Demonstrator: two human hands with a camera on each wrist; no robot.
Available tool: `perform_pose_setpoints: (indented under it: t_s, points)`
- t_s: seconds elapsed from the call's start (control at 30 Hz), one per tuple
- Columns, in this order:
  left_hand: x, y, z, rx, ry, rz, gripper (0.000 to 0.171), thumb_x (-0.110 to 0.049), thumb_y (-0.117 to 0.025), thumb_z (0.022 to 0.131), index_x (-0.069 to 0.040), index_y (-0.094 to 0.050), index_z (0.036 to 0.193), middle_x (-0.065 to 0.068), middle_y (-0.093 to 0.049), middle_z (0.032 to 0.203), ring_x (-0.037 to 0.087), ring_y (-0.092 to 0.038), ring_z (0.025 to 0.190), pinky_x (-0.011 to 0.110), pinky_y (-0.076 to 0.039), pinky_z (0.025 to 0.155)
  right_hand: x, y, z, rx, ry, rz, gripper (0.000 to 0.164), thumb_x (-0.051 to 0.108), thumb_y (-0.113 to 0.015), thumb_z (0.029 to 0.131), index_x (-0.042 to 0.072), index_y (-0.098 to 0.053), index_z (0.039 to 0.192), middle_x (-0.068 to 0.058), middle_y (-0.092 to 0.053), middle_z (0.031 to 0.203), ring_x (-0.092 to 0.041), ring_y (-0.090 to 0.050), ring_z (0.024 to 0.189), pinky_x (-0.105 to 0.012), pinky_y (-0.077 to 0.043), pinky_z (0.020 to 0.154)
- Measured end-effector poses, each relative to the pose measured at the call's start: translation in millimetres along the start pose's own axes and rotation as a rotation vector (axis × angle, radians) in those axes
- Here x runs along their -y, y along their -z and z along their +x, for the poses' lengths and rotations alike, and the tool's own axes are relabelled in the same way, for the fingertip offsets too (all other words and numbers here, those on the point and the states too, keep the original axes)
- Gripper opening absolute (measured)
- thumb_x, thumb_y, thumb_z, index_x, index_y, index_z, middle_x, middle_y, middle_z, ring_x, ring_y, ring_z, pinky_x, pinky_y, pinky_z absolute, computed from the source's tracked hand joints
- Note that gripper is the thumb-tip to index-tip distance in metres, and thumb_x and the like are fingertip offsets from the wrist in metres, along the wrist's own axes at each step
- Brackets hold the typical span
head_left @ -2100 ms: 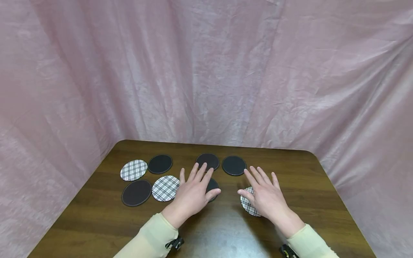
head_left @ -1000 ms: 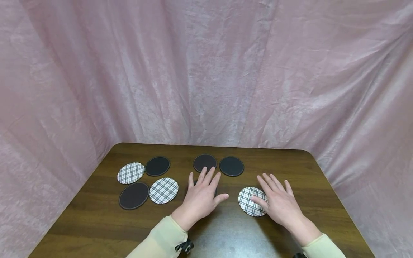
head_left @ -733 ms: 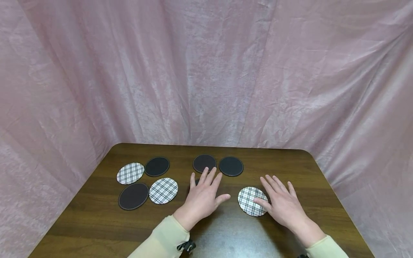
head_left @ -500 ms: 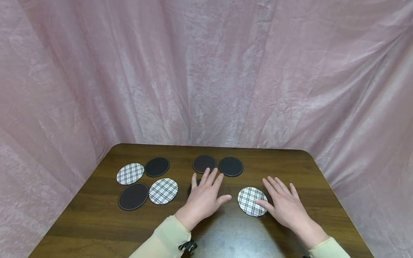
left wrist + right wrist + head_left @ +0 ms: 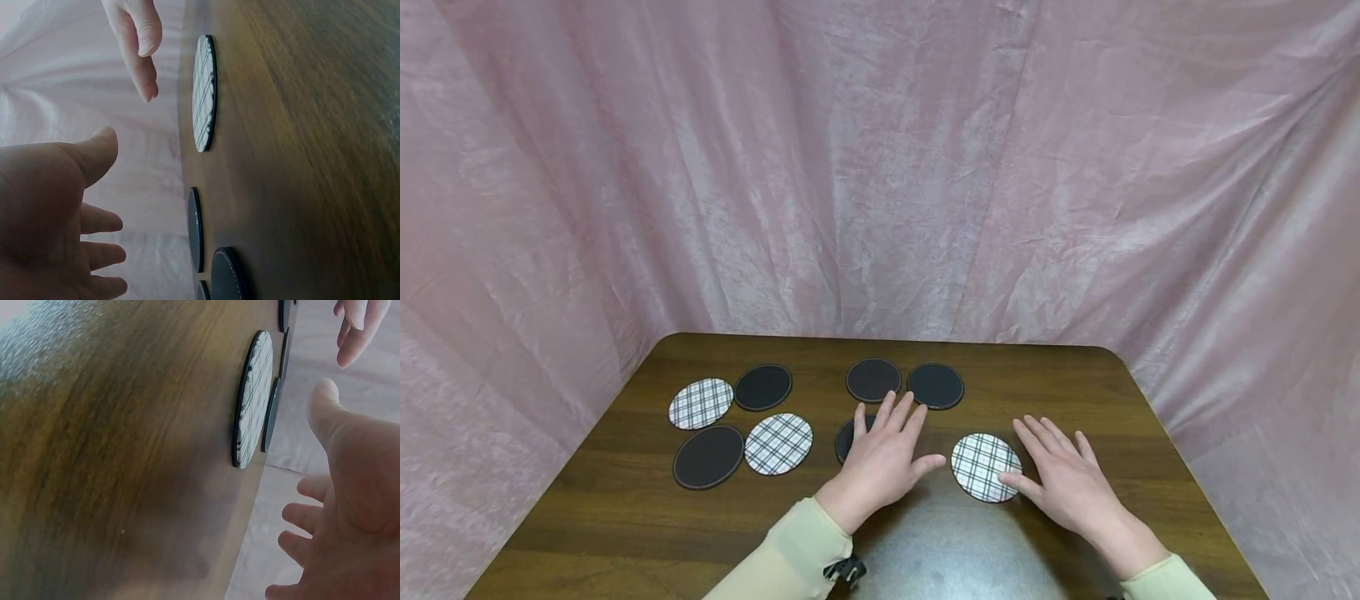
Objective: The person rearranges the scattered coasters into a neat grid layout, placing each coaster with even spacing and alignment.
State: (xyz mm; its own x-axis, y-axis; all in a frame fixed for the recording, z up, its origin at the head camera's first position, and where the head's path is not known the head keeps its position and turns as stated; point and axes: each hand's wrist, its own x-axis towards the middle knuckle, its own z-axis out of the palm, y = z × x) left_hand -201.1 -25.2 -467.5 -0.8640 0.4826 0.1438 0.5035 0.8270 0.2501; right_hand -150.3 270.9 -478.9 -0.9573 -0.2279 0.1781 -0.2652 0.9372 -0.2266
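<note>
My left hand (image 5: 883, 458) hovers palm down, fingers spread, over a round dark coaster (image 5: 846, 442) that it partly covers. Its fingertips reach towards two more dark coasters, one brownish (image 5: 872, 379) and one blacker (image 5: 936, 386). On the right, my right hand (image 5: 1063, 483) is held above the table with its fingers straight, and its thumb overlaps the edge of a white plaid coaster (image 5: 981, 467). Both wrist views show air between the hands and the tabletop; the left hand (image 5: 44, 212) and right hand (image 5: 356, 487) hold nothing.
At the left of the brown wooden table (image 5: 587, 508) lie two plaid coasters (image 5: 701, 403) (image 5: 778, 444) and two dark coasters (image 5: 763, 387) (image 5: 708, 457), set close together. A pink curtain (image 5: 880, 167) hangs behind the table's far edge.
Both hands have drifted to the right, uncovering more of the right plaid coaster and the left side of the dark coaster under my left hand. The coasters keep their arrangement.
</note>
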Motion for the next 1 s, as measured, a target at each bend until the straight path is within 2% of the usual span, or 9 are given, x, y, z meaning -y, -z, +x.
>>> perform_pose_setpoints:
  t_s: [0.3,0.6,0.8,1.0]
  points:
    - [-6.9,-7.0,4.1,0.030,0.000,0.001,0.081,-0.064,-0.068,0.104,-0.015,-0.050,0.167,0.013,-0.036,0.177,0.039,-0.025,0.166,0.079,-0.020,0.123,-4.4,-1.9,-2.0,0.030,-0.001,0.035,0.092,0.060,-0.079,0.097,0.003,-0.050,0.164,-0.024,-0.049,0.166,-0.049,-0.042,0.155,-0.080,-0.024,0.119]
    - [-12.6,-17.2,10.7,0.086,-0.004,-0.009,0.083,-0.064,-0.073,0.100,-0.013,-0.055,0.163,0.013,-0.037,0.176,0.039,-0.027,0.165,0.076,-0.023,0.124,-12.3,-6.7,-3.8,0.075,-0.005,0.099,0.105,0.064,-0.086,0.087,0.000,-0.052,0.161,-0.025,-0.053,0.162,-0.051,-0.044,0.152,-0.080,-0.026,0.118]
    - [-16.2,-24.5,14.8,0.123,0.004,-0.013,0.088,-0.067,-0.076,0.097,-0.012,-0.056,0.162,0.011,-0.036,0.177,0.037,-0.025,0.166,0.072,-0.022,0.125,-15.9,-8.7,-4.0,0.080,0.010,0.110,0.106,0.062,-0.090,0.084,-0.002,-0.053,0.160,-0.025,-0.054,0.161,-0.050,-0.046,0.152,-0.080,-0.029,0.117]
    - [-19.9,-29.9,18.2,0.132,-0.023,-0.016,0.091,-0.068,-0.078,0.095,-0.011,-0.056,0.162,0.014,-0.038,0.175,0.040,-0.028,0.164,0.074,-0.024,0.124,-18.0,-10.1,-2.7,0.122,0.013,0.133,0.106,0.062,-0.091,0.083,-0.002,-0.054,0.158,-0.026,-0.053,0.162,-0.051,-0.044,0.153,-0.080,-0.028,0.118]
